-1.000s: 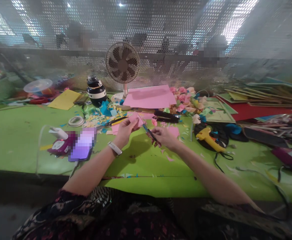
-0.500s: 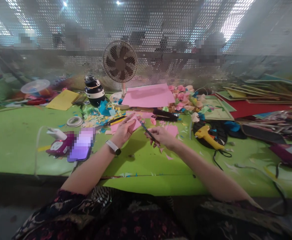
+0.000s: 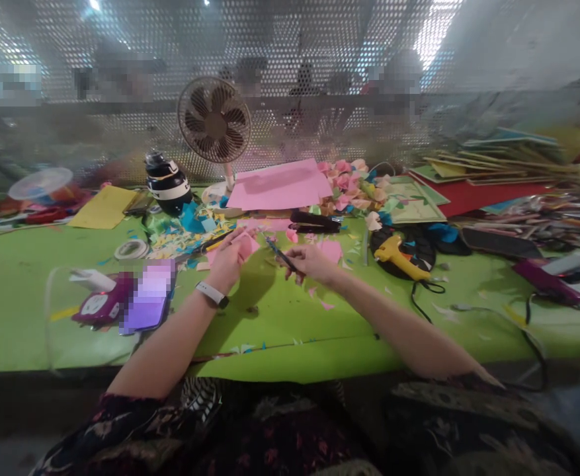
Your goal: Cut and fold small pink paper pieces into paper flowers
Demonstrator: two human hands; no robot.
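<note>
My left hand [image 3: 226, 263], wearing a white-banded watch [image 3: 212, 294], pinches a small piece of pink paper [image 3: 248, 245] above the green table cover [image 3: 270, 311]. My right hand [image 3: 305, 263] grips dark scissors [image 3: 280, 253], whose blades point up and left toward the paper but stand apart from it. Its fingers partly hide the handles. Pink scraps [image 3: 327, 305] lie below the right hand. Behind both hands are a black stapler [image 3: 314, 223] and a large pink sheet [image 3: 280, 186].
A phone [image 3: 148, 297] and a maroon device [image 3: 102, 305] lie at the left, near a tape roll [image 3: 131, 250]. A fan [image 3: 215, 125] and a black bottle [image 3: 168, 188] stand behind. Paper flowers [image 3: 344, 185] are heaped at the back; a yellow glue gun [image 3: 401, 258] rests right.
The view has turned right, so things appear further left. The scissors and the pink paper are now farther apart. Both hands keep their hold.
</note>
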